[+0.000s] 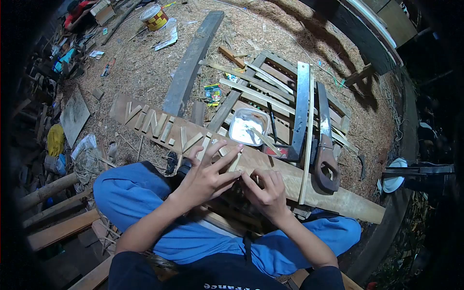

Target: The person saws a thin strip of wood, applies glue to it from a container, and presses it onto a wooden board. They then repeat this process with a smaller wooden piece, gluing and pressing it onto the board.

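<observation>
A long wooden board (295, 175) lies across my lap, with small wood strips (144, 117) set on it as letters at its left part. My left hand (209, 173) rests over the board's middle, fingers spread, its fingertips touching a short light strip (235, 162). Close to its right, my right hand (265, 191) has thumb and index finger pinched near that strip's lower end; what is between them is too small to make out. Just beyond the hands stands a clear tub (249, 126) of white paste with a stick in it.
Beyond the board, a slatted wooden frame (277, 61) carries a metal square (301, 101), a handsaw (326, 159), a pen (272, 121) and loose strips. A dark plank (195, 63) lies on the shavings. A bucket (154, 19) and another person (77, 14) are at the top left.
</observation>
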Available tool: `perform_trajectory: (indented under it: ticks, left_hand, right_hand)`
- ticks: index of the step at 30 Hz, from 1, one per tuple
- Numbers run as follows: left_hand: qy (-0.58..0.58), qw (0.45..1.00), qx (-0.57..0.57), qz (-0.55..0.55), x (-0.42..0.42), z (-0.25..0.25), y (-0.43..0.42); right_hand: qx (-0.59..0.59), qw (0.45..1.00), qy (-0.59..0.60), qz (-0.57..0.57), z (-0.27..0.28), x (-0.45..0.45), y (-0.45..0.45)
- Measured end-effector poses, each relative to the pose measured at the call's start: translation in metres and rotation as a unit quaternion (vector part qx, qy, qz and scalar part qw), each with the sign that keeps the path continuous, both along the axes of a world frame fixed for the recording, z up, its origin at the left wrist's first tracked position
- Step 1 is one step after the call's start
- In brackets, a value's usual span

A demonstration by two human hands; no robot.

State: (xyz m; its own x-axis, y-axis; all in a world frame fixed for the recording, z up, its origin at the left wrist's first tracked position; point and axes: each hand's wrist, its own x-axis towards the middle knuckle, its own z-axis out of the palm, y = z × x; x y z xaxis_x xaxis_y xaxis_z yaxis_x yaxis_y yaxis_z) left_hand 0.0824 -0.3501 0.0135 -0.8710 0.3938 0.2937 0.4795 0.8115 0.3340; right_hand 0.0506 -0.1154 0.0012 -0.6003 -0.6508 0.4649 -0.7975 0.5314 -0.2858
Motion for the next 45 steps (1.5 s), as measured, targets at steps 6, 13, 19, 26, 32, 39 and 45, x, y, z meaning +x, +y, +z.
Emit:
perform_trajectory:
  ticks: [6, 13, 19, 26, 32, 39, 45]
  left_hand:
    - [0.003, 1.000, -0.010, 0.002, 0.000, 0.000, 0.000]
    - [0.024, 0.999, -0.019, 0.011, 0.000, -0.002, 0.002]
    - [0.021, 0.999, -0.021, 0.015, 0.000, -0.001, 0.002]
    - [0.018, 0.999, -0.021, 0.022, 0.001, 0.000, 0.003]
    - [0.027, 1.000, -0.013, 0.006, 0.001, -0.010, -0.001]
    - [0.036, 0.999, 0.028, 0.015, -0.004, 0.004, -0.006]
    - [0.018, 0.999, 0.037, 0.006, -0.009, 0.006, -0.012]
  right_hand:
    - [0.002, 1.000, 0.010, 0.004, 0.000, -0.002, 0.000]
    - [0.000, 1.000, 0.025, 0.008, -0.003, -0.002, 0.000]
    - [0.007, 1.000, 0.020, 0.012, -0.001, -0.002, 0.000]
    - [0.007, 1.000, 0.022, 0.011, -0.003, -0.001, 0.000]
    - [-0.007, 1.000, 0.005, 0.005, -0.003, 0.000, 0.000]
    - [-0.028, 0.999, -0.020, -0.004, 0.001, -0.001, -0.001]
    - [0.008, 1.000, 0.007, 0.013, -0.002, -0.003, 0.002]
